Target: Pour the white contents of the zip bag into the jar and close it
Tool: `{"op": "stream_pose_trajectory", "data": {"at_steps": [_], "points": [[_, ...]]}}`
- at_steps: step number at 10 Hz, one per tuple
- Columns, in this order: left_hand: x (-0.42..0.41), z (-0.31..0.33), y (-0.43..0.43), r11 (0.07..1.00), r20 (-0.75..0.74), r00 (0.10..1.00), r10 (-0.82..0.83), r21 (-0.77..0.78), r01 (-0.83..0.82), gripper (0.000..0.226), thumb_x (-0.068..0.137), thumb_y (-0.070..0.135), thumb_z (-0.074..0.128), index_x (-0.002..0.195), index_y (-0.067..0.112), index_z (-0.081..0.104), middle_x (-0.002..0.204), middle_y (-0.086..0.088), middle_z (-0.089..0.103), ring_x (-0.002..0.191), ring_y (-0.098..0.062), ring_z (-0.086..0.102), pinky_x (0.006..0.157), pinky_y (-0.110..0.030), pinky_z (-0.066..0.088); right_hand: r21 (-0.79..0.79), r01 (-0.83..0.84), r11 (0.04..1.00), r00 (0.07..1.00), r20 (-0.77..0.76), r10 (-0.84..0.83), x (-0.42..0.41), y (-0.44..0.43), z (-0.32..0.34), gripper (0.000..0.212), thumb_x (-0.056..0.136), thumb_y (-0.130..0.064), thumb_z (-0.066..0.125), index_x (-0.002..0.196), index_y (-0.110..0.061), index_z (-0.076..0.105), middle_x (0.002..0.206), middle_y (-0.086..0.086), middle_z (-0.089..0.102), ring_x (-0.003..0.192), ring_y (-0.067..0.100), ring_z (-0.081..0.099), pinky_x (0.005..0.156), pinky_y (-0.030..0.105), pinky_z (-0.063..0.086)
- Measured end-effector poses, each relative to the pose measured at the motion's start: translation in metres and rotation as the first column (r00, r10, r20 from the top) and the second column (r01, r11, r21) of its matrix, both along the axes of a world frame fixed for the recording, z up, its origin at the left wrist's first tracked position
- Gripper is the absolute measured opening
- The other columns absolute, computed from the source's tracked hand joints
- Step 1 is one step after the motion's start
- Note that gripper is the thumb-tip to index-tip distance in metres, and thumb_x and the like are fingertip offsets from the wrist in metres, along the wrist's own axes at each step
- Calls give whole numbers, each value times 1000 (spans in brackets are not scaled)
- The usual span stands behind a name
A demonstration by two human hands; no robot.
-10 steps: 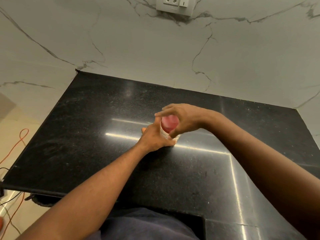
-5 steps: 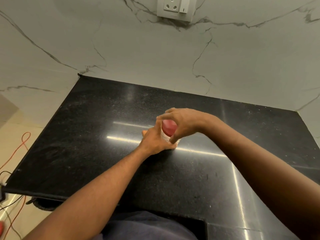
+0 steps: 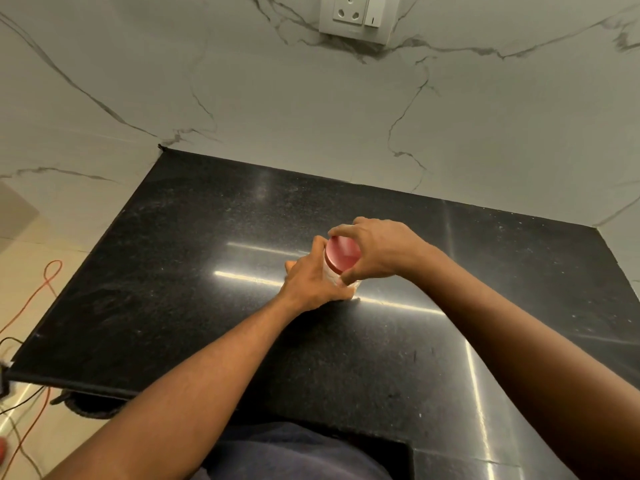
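A small clear jar [image 3: 331, 274] with white contents stands on the black stone counter [image 3: 194, 271], near its middle. A red round lid [image 3: 343, 254] sits on top of the jar. My left hand [image 3: 310, 284] wraps around the jar's body from the left. My right hand [image 3: 377, 251] curls over the lid from the right, fingers on its rim. The jar's lower part is mostly hidden by my hands. No zip bag is in view.
A white marble wall rises behind the counter, with a socket and switch plate [image 3: 356, 15] high up. Orange and black cables [image 3: 41, 289] lie on the floor at the left. The counter's front edge has a notch [image 3: 412, 455] near my body.
Both hands stay on the jar and lid. More of the red lid now shows between the fingers of my right hand. The view has tilted slightly upward.
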State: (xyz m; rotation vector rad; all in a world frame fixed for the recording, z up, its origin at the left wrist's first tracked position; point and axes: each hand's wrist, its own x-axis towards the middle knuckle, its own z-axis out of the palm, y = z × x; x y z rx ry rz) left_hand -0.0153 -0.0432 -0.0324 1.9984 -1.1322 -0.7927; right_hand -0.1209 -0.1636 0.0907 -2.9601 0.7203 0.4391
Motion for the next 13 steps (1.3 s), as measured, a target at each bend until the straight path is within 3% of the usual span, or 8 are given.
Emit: {"op": "stream_pose_trajectory", "data": {"at_steps": [3, 4, 5, 6, 8, 9, 11, 13], "points": [[2, 4, 1, 1000, -30, 999, -25, -12, 25, 88, 61, 60, 88, 124, 45, 28, 120, 14, 52, 113, -13, 44, 100, -42, 40, 75, 96, 993, 972, 206, -110, -10, 1, -19, 93, 65, -71, 80, 144, -32, 50, 126, -4, 62, 99, 12, 52, 76, 27, 43], [6, 6, 5, 997, -92, 994, -62, -47, 58, 94, 62, 59, 90, 135, 42, 32, 131, 10, 56, 125, -18, 53, 105, -43, 48, 327, 166, 930, 904, 326, -277, -34, 2, -40, 110, 61, -72, 82, 152, -32, 35, 140, -8, 50, 118, 11, 54, 90, 26, 46], [6, 3, 14, 987, -147, 987, -67, -152, 44, 101, 63, 52, 95, 147, 38, 40, 141, 9, 60, 129, -13, 59, 108, -41, 55, 731, 133, 670, 696, 412, -588, -52, 21, -76, 116, 60, -50, 98, 155, -32, 35, 142, -18, 50, 123, -1, 54, 99, 18, 45], [6, -3, 21, 976, -151, 988, -23, -216, -10, 103, 59, 53, 95, 149, 39, 47, 141, 12, 63, 129, -10, 61, 106, -33, 55, 843, 44, 537, 540, 432, -723, -51, 35, -104, 93, 62, -32, 101, 142, -39, 53, 137, -18, 64, 129, 7, 61, 100, 24, 55], [43, 4, 4, 968, -159, 987, 29, -241, -67, 106, 56, 48, 100, 148, 41, 48, 137, 15, 67, 125, -2, 63, 99, -20, 52, 808, 0, 589, 428, 532, -730, -12, 16, -102, 82, 67, -24, 99, 138, -30, 60, 129, -19, 70, 122, 2, 65, 99, 16, 53], [64, 11, -14, 975, -134, 990, 38, -212, -66, 109, 53, 49, 101, 148, 38, 48, 136, 14, 67, 119, -1, 64, 92, -14, 49, 813, 3, 582, 420, 527, -739, 12, 3, -97, 89, 60, -40, 96, 139, -24, 60, 130, -11, 70, 120, 5, 66, 103, 25, 54], [85, -2, -34, 978, -138, 987, 78, -183, -103, 105, 59, 38, 102, 149, 31, 48, 135, 12, 66, 121, -7, 63, 100, -23, 51, 821, 45, 569, 433, 497, -752, 37, -14, -106, 90, 65, -33, 99, 143, -23, 56, 135, -7, 67, 125, 10, 63, 109, 39, 53], [80, 6, -26, 979, -103, 991, 87, -173, -104, 112, 67, 25, 99, 159, 27, 36, 150, 7, 56, 136, -15, 54, 117, -38, 46, 832, 25, 554, 421, 494, -761, 38, -11, -107, 93, 68, -23, 97, 149, -25, 50, 144, -7, 62, 132, 9, 58, 109, 35, 50]]}}
